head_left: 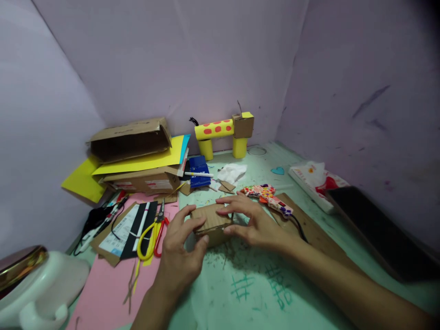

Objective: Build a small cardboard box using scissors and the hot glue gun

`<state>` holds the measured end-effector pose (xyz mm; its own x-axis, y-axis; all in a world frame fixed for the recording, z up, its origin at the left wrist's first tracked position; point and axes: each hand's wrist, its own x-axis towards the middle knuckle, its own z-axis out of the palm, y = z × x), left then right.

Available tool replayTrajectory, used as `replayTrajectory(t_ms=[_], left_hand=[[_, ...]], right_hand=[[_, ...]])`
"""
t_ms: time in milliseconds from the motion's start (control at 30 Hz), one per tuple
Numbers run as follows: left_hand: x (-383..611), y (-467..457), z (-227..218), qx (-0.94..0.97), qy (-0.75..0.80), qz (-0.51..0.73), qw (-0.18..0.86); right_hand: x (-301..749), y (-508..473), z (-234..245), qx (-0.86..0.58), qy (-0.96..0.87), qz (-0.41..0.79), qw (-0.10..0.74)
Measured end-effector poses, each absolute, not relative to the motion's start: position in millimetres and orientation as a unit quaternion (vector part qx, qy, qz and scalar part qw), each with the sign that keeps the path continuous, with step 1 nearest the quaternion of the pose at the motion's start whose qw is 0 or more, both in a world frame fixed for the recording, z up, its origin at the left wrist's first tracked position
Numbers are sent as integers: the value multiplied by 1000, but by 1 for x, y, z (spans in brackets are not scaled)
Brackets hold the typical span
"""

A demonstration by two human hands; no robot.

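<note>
A small cardboard box (211, 217) rests on the green tabletop in front of me, between both hands. My left hand (184, 245) grips its left side, with fingers on the top and the thumb at the front edge. From the right, my right hand (245, 217) holds the box with fingers over the top corner and the thumb low on the front. Bits of brown debris lie on the table just below the box. A floral-patterned glue gun (270, 199) lies close beyond my right hand. Scissors with yellow handles (151, 238) lie left of my left hand.
A yellow, red-spotted cardboard animal (215, 129) stands by the back wall. Cardboard boxes and yellow paper (147, 158) are stacked at back left. Pink paper (103, 284) and a white mug-like object (51, 288) are left. A dark tablet-like slab (378, 233) is right.
</note>
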<state>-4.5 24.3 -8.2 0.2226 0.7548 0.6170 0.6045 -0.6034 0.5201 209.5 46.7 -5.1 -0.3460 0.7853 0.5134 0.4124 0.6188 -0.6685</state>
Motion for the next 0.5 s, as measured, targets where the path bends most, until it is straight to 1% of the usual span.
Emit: replayTrajectory(t_ms=[500], left_hand=[[-4,27,-4,754,430,478,135]], right_hand=[[209,46,-6,-373,-794,207,433]])
